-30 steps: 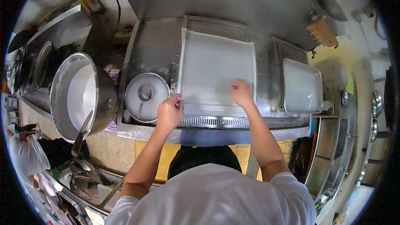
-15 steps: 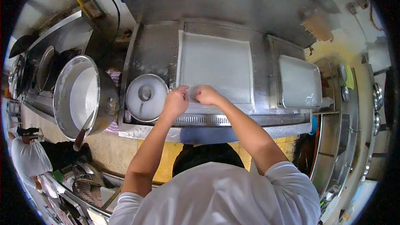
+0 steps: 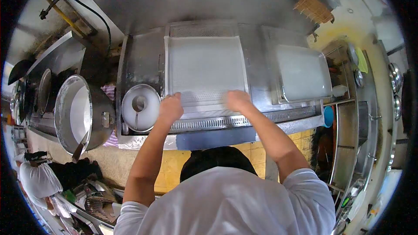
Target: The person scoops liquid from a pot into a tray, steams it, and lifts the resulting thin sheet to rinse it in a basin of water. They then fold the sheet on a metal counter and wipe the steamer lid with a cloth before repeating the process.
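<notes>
A thin white cloth (image 3: 202,61) lies spread over a perforated metal plate (image 3: 202,29) in the steel worktop. My left hand (image 3: 171,106) is closed on the cloth's near left corner, fingers curled. At the near right corner my right hand (image 3: 238,101) is also curled on the cloth; its fingertips are smeared by motion. Plate holes show along the cloth's near edge, between the hands. Just left of my left hand sits a round metal pan (image 3: 140,107) of whitish liquid, with a round ladle (image 3: 139,103) in it.
A large metal pot (image 3: 98,113) of white liquid stands at the left, a handled tool (image 3: 79,151) leaning on its rim. On the right is a rectangular tray (image 3: 305,73) with a white surface. A slotted channel (image 3: 209,123) runs along the front. Another person (image 3: 41,178) is at lower left.
My hands were close together at the cloth's near edge; they have spread apart to its two near corners. The whole view has shifted somewhat, moving the worktop left in the picture.
</notes>
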